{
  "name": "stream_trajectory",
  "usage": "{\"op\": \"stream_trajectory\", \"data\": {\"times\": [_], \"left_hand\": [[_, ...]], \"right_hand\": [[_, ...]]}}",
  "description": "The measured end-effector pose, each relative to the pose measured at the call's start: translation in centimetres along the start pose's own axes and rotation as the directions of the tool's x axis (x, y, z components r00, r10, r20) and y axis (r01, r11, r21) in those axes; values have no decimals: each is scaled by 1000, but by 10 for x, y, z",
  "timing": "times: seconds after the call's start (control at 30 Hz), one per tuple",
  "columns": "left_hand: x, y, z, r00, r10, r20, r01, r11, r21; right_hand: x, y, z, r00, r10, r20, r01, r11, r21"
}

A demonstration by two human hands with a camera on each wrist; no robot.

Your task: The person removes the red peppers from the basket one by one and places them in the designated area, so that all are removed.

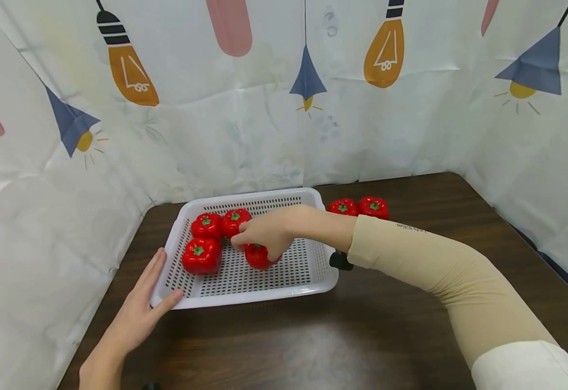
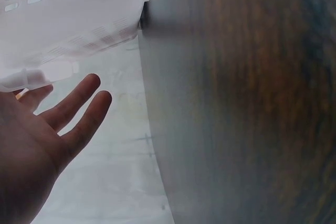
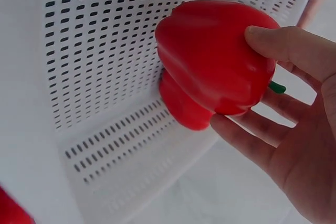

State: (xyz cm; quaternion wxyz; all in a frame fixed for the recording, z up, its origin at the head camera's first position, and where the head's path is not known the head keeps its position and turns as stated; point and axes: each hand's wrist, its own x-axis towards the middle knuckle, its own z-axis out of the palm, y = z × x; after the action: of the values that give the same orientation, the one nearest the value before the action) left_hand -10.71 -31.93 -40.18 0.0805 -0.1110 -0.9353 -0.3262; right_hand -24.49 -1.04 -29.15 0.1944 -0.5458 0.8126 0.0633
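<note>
inside the basket (image 1: 250,298), a little right of its middle, i find the held pepper (image 1: 259,261), tucked under the right hand (image 1: 269,230). grip, right: thumb on one side, fingers curled round the other, per the right wrist view. stem (image 3: 277,87) faces the palm, so the stem-to-base axis runs outward from the palm, base turned away; body blocky, the axis hardly longer than the width as far as i can judge. left hand (image 1: 140,309) is the farther one: at the near left corner, thumb at the rim, fingers straight along the outer wall, no pepper in it. in my judgement the next move turns on the held one against its neighbours. three peppers (image 1: 202,256) sit clustered at the left and back; the held one lies nearer and to the right of the rightmost, a strip of bare floor (image 1: 233,265) between it and the near left one. i would judge any closing-up to call for a leftward shift, right hand alone. whether the base touches the floor i cannot tell. two loose peppers (image 1: 373,206) are on the table (image 1: 245,346), beyond the right wall, partly behind the sleeve (image 1: 411,254).
</note>
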Motion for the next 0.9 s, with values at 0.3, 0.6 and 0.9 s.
{"op": "stream_trajectory", "data": {"times": [0.3, 0.6, 0.9], "left_hand": [[1, 1, -2, 999, -30, 15, 30, 1000, -3], [2, 1, -2, 1000, -21, 17, 21, 1000, -15], [1, -1, -2, 1000, -25, 18, 25, 1000, -12]], "right_hand": [[-24, 2, 1, 999, -22, -38, 22, 1000, -15], [-52, 7, 1, 996, -1, -91, -2, 1000, -30], [-77, 12, -2, 988, 1, -153, -2, 1000, -11]]}}
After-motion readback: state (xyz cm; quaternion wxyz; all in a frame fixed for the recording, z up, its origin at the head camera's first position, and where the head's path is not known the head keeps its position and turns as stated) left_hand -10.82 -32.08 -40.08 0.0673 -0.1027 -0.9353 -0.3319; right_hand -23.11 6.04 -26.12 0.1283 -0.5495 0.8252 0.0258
